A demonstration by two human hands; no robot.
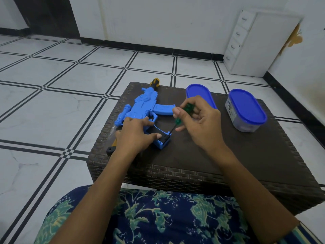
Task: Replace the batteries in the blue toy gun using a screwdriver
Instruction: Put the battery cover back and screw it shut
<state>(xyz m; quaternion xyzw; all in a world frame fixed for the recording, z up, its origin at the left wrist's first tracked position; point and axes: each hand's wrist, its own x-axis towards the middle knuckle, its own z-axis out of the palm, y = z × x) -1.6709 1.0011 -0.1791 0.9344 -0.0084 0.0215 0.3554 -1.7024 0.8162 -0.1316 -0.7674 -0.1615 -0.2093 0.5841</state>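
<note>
Floral blue-green cloth (158,217) covers my lap. Beyond it, the blue plastic toy gun (140,106) lies on the brown woven table (193,155), its grip clasped between my left hand's (135,134) thumb and forefinger. My right hand's (198,124) fingertips pinch the green-handled screwdriver (177,121), with its tip at the grip's black end, just past my left thumb. A blue-lidded clear oval tub (246,110) stands beyond my right knuckles.

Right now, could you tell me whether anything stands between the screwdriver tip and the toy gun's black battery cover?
Nothing visible does. The screwdriver in the right hand has its tip at the black cover on the blue toy gun. The left hand holds the grip, thumb beside the tip.
</note>
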